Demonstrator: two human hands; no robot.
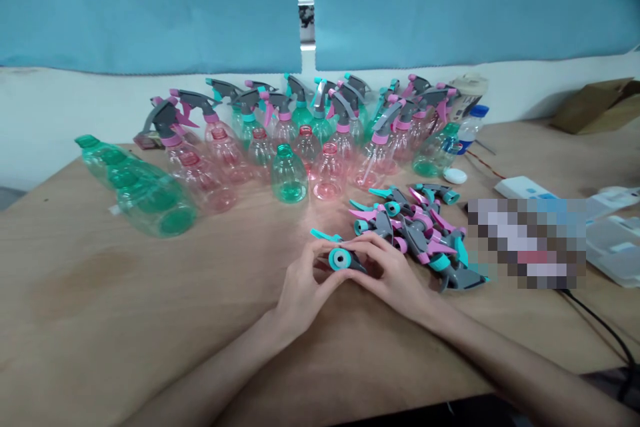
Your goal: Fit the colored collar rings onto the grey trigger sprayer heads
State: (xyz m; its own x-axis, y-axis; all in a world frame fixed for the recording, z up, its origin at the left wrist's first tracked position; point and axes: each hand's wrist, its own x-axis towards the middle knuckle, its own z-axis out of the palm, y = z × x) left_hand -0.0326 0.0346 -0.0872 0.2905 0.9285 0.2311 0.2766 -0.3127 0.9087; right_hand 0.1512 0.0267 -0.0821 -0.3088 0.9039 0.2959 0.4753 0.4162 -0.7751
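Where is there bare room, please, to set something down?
The widest bare patch is the table left of the left hand, nearer than the leftmost green bottles; a smaller one lies between the blue-capped bottle and brown box. Spray heads crowd beside the right hand, upright bottles beyond.

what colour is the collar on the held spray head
Turquoise collar, clearest in the head view.
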